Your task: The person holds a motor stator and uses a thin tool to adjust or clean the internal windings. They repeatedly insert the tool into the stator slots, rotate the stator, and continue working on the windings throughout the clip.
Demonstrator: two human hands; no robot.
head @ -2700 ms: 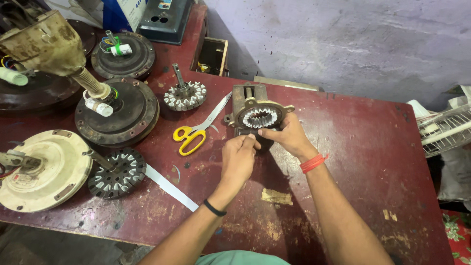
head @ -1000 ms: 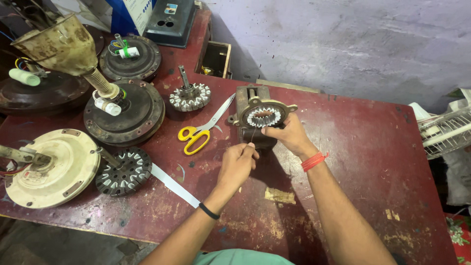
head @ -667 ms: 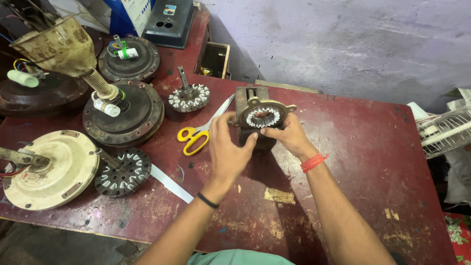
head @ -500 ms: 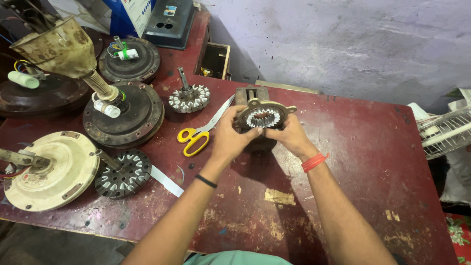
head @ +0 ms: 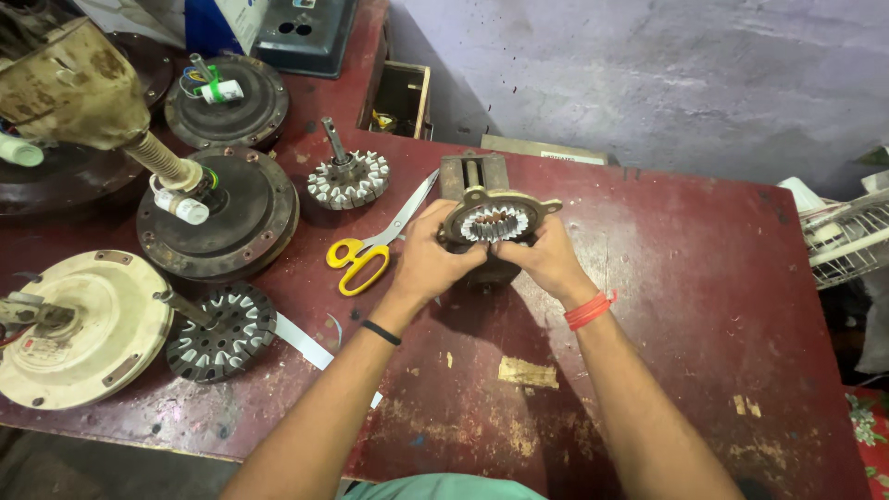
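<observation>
Head view: the motor core [head: 495,222], a toothed steel ring, is held over the red table [head: 685,306] beside a small vise [head: 472,172]. It is grasped by the left hand [head: 431,262] and right hand [head: 546,259] at its rim. It is judged heavy, rigid and sharp-edged; the outer flange should be gripped.
</observation>
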